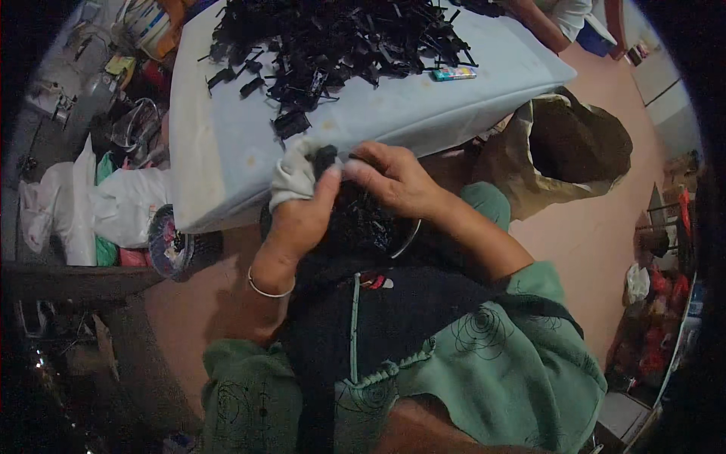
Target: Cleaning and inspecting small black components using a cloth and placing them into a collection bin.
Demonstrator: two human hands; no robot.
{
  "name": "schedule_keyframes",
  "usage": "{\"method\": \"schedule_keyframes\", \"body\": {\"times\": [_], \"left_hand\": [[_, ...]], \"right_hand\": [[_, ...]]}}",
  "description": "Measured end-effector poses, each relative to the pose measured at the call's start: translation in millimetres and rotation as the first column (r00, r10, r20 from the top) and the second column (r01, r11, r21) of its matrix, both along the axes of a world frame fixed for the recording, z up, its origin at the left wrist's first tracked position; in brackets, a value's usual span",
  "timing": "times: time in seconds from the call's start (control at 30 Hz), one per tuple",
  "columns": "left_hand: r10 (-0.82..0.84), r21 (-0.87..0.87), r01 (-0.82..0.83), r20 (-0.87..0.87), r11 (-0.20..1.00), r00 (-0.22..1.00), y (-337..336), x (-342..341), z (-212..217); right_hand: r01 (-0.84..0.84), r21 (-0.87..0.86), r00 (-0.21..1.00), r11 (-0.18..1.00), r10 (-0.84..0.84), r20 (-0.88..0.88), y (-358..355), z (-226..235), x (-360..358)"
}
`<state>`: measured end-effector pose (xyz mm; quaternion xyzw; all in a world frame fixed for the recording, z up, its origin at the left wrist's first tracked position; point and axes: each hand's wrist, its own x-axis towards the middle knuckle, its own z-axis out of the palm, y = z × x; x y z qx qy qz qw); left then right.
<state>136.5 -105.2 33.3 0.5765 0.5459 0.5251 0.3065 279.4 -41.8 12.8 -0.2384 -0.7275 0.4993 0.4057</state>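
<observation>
Just off the near edge of the pale table (227,151), the left hand (299,219) pinches a small black plastic piece (327,157) in a whitish cloth (291,178); the right hand (393,178) closes fingertips on it. It looks light, stiff, probably slippery; hold by its edges.

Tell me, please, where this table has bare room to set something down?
The pale blue table is bare along its near edge, between the black parts pile and both hands, left hand, right hand. The far half is crowded.
</observation>
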Motion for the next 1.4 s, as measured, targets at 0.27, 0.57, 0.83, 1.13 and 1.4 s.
{"method": "schedule_keyframes", "body": {"times": [0.27,0.57,0.83,1.13,1.4], "left_hand": [[-0.031,-0.083,0.026,-0.065,0.996,0.997,1,-9,-14],[-0.213,-0.222,0.26,0.216,0.94,0.953,-6,-3,7],[-0.09,-0.114,0.076,-0.118,0.991,0.989,-3,-2,-18],[-0.093,-0.166,0.04,-0.332,0.985,0.939,-11,-21,-12],[-0.104,-0.136,0.066,-0.295,0.988,0.95,-10,-36,-18]], "right_hand": [[-0.122,0.201,0.981,0.972,0.088,0.171,8,-5,13],[-0.17,-0.183,0.977,0.968,0.19,0.101,5,2,6],[-0.166,0.07,0.945,0.984,0.139,0.295,1,6,-2],[-0.228,0.035,0.931,0.973,0.207,0.299,10,-1,-22],[0.02,0.698,0.811,0.716,-0.42,0.407,54,-11,-68]]}}
